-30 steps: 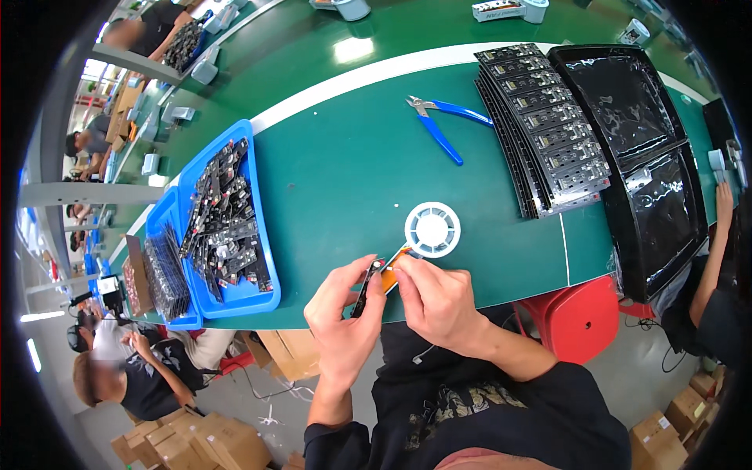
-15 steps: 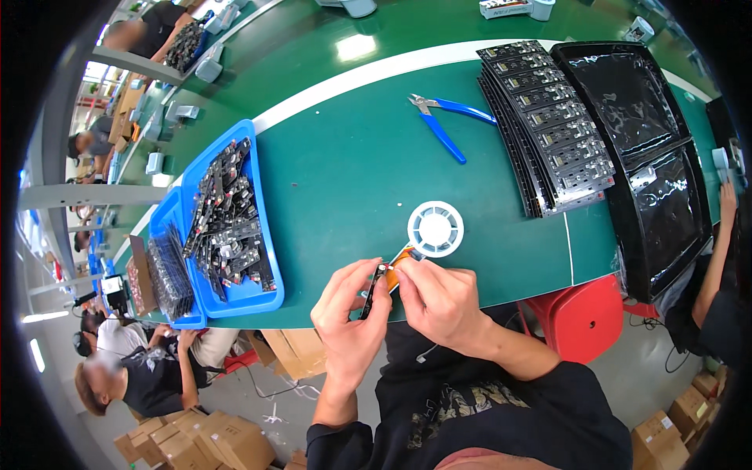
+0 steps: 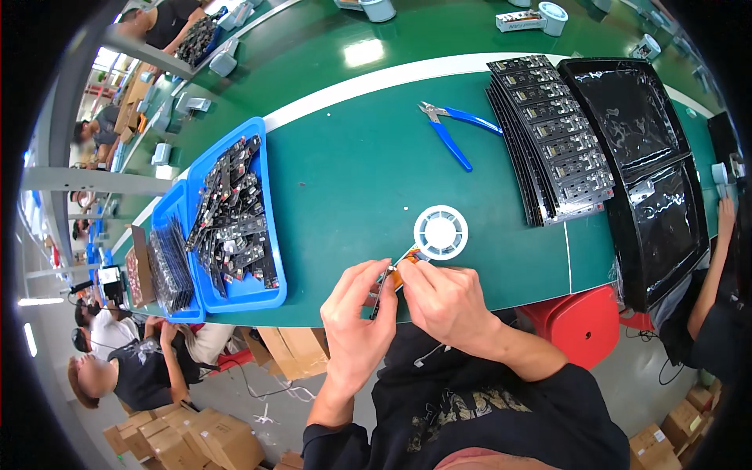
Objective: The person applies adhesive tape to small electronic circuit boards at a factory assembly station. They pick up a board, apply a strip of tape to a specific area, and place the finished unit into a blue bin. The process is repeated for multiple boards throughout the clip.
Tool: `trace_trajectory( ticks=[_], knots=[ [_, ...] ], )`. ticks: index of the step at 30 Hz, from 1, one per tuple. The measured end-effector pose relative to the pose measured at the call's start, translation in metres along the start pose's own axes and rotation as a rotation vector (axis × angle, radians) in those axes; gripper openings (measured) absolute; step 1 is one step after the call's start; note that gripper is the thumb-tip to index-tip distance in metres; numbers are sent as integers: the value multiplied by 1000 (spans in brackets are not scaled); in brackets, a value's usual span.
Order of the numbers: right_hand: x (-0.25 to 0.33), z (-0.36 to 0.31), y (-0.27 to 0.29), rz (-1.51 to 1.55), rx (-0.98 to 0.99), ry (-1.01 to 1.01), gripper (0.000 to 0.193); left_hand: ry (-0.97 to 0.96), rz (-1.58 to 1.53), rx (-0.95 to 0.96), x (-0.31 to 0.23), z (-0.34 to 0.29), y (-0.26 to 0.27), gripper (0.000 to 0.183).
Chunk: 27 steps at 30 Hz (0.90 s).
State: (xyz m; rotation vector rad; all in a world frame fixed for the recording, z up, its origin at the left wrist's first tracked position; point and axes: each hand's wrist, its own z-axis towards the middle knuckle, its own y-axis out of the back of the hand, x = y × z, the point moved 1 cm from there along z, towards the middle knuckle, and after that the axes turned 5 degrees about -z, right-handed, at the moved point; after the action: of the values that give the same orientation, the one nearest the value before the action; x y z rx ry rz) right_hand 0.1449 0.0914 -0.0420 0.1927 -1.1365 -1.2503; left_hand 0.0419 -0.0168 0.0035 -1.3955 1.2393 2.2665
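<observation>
Fingers bunched close, and both hands are at work on the near side of the round white fan housing (image 3: 441,233), our landmark on the green worktop (image 3: 345,196); the left hand (image 3: 356,313), near and to the left of that housing, has a narrow dark circuit board (image 3: 382,294) gripped between thumb and fingers, the strip tipped up on edge; and the right hand (image 3: 446,301), just on the near side of the housing, is curled closed with its fingertips right at the board's upper end, though what sits between them is too small to tell! An orange piece (image 3: 403,276) peeks out by those fingertips, between board and housing, mostly covered.

Look beyond the housing, and there lie the blue-handled cutters (image 3: 453,147), handles spread apart; off to the housing's far right, a thick stack of black circuit-board panels (image 3: 552,141) fans out, with a glossy black tray (image 3: 638,160) farther right again; well left of the housing, a blue bin (image 3: 249,294) brims with loose cut boards (image 3: 231,219), jumbled every which way; and down on the housing's near right, past the worktop's edge, a red stool (image 3: 580,325) shows.
</observation>
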Motion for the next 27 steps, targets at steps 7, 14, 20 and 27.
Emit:
trace_trajectory(
  ticks=[7, 14, 20, 27],
  knots=[
    [-3, 0, 0, 55, 18, -27, 27, -48, 19, 23, 5, 1, 1, 25],
    [-3, -3, -2, 75, -42, -57, 22, 19, -64, -11, 2, 0, -4, 26],
    [-6, -5, 0, 64, -29, -23, 20, -2, 15, 19, 3, 2, -3, 24],
    [-7, -2, 2, 94, -26, -13, 21, -27, 46, 18, 3, 4, -2, 23]
  ],
)
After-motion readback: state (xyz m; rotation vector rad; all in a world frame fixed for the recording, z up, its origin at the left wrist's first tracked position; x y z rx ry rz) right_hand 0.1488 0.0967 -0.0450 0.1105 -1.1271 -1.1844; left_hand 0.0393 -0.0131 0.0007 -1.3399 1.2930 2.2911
